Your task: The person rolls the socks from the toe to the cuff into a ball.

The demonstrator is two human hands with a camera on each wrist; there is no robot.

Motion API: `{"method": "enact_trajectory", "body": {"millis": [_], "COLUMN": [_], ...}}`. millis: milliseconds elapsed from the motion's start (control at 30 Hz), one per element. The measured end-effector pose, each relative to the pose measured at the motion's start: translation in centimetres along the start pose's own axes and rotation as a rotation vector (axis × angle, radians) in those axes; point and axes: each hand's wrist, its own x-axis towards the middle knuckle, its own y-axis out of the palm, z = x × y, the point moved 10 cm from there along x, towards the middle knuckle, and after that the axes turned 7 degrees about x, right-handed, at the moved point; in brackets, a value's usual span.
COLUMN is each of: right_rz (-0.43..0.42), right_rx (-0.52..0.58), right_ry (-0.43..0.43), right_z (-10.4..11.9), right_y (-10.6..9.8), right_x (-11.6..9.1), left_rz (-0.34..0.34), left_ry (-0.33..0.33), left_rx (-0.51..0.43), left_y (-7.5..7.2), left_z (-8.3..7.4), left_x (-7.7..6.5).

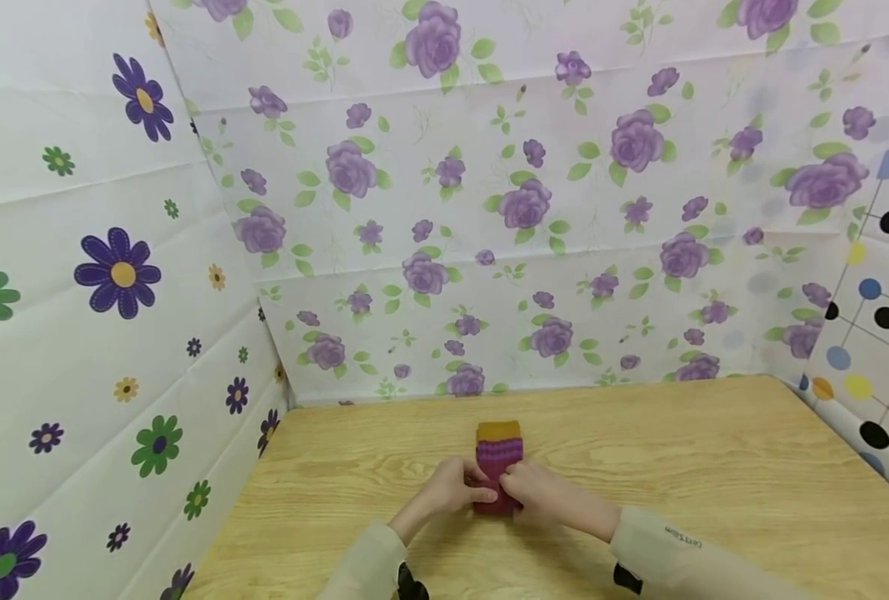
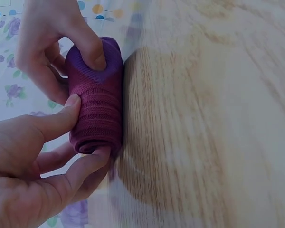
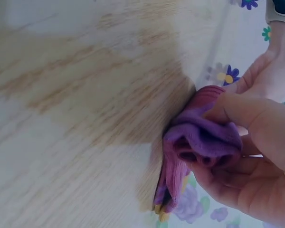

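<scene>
A pair of maroon and purple knitted socks [image 1: 499,458] lies on the table, its yellow end [image 1: 499,431] stretched away from me and the near part rolled up. My left hand [image 1: 451,485] grips the left end of the roll; in the left wrist view its thumb presses the ribbed side while fingers curl at the coiled end. My right hand [image 1: 549,493] holds the other end, thumb on the purple patch [image 3: 204,130] in the right wrist view. Folded layers show at that end of the roll, and the flat part [image 3: 173,185] trails from beneath it.
The wooden table [image 1: 676,450] extends to both sides and behind the socks. A curtain with purple roses [image 1: 526,204] hangs along its back edge. Flowered cloth [image 1: 122,275] stands on the left and dotted cloth [image 1: 886,317] on the right.
</scene>
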Motion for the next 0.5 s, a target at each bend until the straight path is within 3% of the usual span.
{"method": "enact_trajectory", "body": {"millis": [333,500], "right_rz": [0.202,0.234], "right_rx": [0.242,0.257], "right_ry": [0.042,0.07], "right_z": [-0.6,-1.2], "right_y": [0.3,0.5], "right_x": [-0.3,-0.2], "left_rz": [0.069,0.06], "left_ry": [0.042,0.074], "left_rx": [-0.017,0.011], "left_y": [0.4,0.6], "left_z": [-0.5,-0.7], "left_x": [-0.4,-0.2]}}
